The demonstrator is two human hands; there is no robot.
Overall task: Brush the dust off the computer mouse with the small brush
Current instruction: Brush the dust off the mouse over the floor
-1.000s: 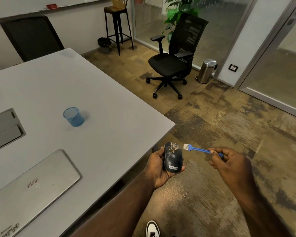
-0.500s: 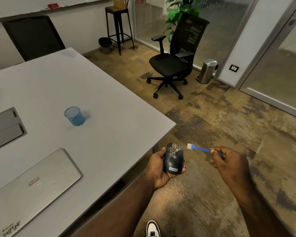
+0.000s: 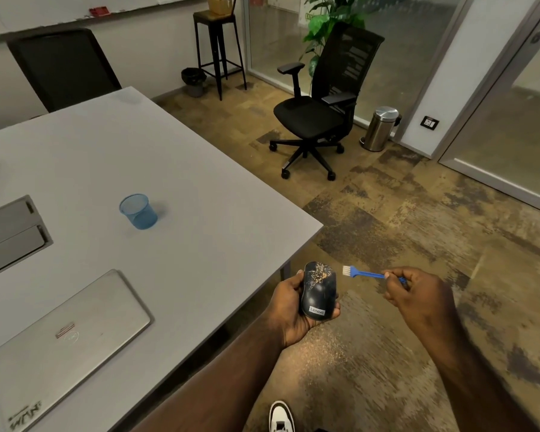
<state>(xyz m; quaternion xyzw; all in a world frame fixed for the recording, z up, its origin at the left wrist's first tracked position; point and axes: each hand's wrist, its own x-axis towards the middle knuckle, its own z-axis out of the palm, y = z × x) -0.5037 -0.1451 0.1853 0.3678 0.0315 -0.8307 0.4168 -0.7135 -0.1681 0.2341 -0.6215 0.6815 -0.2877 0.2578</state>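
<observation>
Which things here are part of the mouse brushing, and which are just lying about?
In use:
- computer mouse, dusty, in the left hand
- small brush, in the right hand

Lying about:
- blue mesh cup
- closed laptop
- office chair
- steel bin

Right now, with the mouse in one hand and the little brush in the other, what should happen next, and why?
Probably bring the brush leftward onto the mouse and sweep across its front. Tan dust still speckles that end, and the bristles hang just beside it, apparently not touching.
</observation>
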